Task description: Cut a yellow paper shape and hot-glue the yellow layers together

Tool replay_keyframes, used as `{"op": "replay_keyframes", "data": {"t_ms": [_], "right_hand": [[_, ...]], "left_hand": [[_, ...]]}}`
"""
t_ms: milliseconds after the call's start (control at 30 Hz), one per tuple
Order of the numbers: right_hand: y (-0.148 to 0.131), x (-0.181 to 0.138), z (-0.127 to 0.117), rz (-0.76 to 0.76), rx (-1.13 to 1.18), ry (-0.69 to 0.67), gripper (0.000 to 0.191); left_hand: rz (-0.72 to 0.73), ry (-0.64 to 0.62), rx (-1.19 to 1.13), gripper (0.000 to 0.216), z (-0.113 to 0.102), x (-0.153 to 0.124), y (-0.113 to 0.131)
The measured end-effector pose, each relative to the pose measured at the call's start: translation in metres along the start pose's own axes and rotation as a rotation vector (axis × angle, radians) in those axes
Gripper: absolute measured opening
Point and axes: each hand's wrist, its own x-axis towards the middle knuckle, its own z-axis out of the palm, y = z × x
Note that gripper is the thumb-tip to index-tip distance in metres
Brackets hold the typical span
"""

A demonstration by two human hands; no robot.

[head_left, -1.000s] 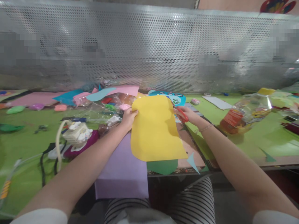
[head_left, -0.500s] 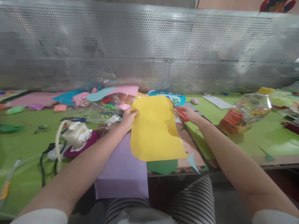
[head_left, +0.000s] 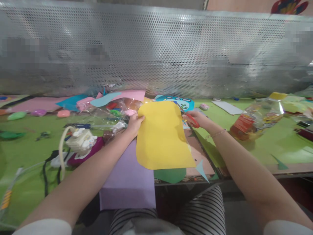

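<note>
A yellow sheet of craft paper (head_left: 163,137) with rounded corners is held up over the table. My left hand (head_left: 135,124) pinches its left edge, thumb on top. In my right hand (head_left: 199,120) is a pair of red-handled scissors (head_left: 193,120), its blades lying at the sheet's upper right edge. Below the yellow sheet, a purple sheet (head_left: 129,179) hangs over the table's front edge, and part of a green paper piece (head_left: 170,175) shows. A pale blue paper scrap (head_left: 201,171) lies by the sheet's lower right corner.
A plastic bottle (head_left: 256,117) with a yellow cap leans on the right. To the left are a white charger (head_left: 81,140) with cables, clear plastic wrapping (head_left: 97,117) and coloured clay lumps. A perforated metal screen (head_left: 156,49) runs along the back.
The scissors have shifted slightly and their blades now show more at the sheet's upper right edge. My left hand keeps its grip on the yellow sheet.
</note>
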Motion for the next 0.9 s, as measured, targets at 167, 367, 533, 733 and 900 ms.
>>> {"op": "replay_keyframes", "data": {"t_ms": [167, 367, 533, 733, 900], "right_hand": [[-0.002, -0.002, -0.008, -0.005, -0.228, 0.116, 0.040], [0.000, -0.005, -0.016, 0.003, -0.565, 0.212, 0.037], [0.002, -0.007, -0.020, -0.071, -0.630, 0.060, 0.035], [0.006, -0.007, -0.020, -0.099, -0.579, -0.142, 0.032], [0.013, -0.005, -0.019, -0.137, -0.489, -0.236, 0.035]], "left_hand": [[0.006, 0.005, 0.034, 0.024, -0.002, 0.002, -0.002], [0.001, -0.097, 0.158, 0.023, -0.007, 0.004, -0.003], [0.009, -0.221, 0.378, 0.025, -0.013, 0.008, -0.007], [0.016, -0.255, 0.369, 0.024, -0.011, 0.007, -0.007], [0.010, -0.246, 0.354, 0.025, -0.010, 0.006, -0.006]]}}
